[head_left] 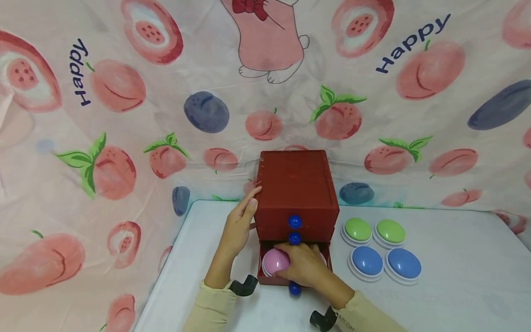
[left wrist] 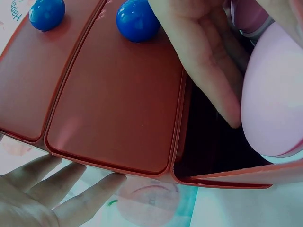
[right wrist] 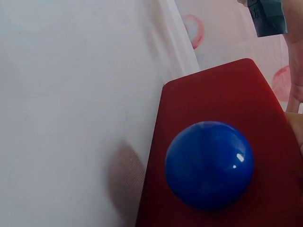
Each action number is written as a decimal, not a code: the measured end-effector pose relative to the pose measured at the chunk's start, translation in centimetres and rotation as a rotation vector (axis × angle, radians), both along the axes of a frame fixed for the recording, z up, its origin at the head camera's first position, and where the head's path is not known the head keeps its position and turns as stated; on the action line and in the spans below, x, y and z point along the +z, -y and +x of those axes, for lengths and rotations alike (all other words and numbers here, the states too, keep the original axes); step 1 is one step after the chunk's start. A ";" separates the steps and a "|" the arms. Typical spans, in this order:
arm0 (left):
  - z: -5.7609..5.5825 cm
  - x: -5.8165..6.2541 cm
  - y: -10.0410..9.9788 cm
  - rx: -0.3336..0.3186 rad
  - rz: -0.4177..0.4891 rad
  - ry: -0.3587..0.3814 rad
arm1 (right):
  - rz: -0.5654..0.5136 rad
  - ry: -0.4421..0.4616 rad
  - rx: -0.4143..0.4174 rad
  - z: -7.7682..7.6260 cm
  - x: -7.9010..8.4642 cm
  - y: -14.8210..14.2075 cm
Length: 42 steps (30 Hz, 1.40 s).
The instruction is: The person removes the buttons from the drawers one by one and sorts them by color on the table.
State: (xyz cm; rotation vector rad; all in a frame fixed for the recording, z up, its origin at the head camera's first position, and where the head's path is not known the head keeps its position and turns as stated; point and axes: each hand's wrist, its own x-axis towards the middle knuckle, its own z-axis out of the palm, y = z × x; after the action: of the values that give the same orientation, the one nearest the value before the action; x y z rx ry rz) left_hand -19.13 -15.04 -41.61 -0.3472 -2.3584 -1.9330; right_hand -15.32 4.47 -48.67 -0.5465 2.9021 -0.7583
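A dark red box with small drawers [head_left: 296,184] stands on the table, its bottom drawer [head_left: 271,280] pulled out. Inside that drawer lies a push button with a pink dome and white base [head_left: 275,262]; part of a second pink one shows beyond my fingers. My right hand [head_left: 304,263] reaches into the drawer, its thumb and fingers curled about the left pink button. In the left wrist view a fingertip touches the pink dome [left wrist: 274,90]. With fingers extended, my left hand [head_left: 237,228] rests against the box's left side. A blue knob [right wrist: 209,164] fills the right wrist view.
Two green push buttons [head_left: 358,229] and two blue push buttons [head_left: 367,261] sit on the white table [head_left: 456,258] right of the box. A fruit-printed cloth [head_left: 265,101] hangs behind. Blue round knobs [head_left: 294,222] stick out from the drawer fronts.
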 end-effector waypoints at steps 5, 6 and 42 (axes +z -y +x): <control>0.0 0.0 0.0 -0.007 0.007 -0.002 | 0.006 0.019 -0.020 -0.1 0.1 0.1; 0.0 0.0 0.0 -0.006 0.007 -0.003 | 0.007 0.025 -0.026 -0.1 0.1 0.1; -0.1 -0.1 0.0 0.002 -0.021 -0.009 | 0.022 0.011 -0.085 0.7 0.1 0.3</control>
State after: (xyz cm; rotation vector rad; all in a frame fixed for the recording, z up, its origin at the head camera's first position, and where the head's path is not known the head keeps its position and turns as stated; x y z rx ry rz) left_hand -19.24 -15.02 -41.76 -0.3539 -2.3743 -1.9026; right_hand -14.67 4.15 -48.55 -0.4186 2.9361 -0.7364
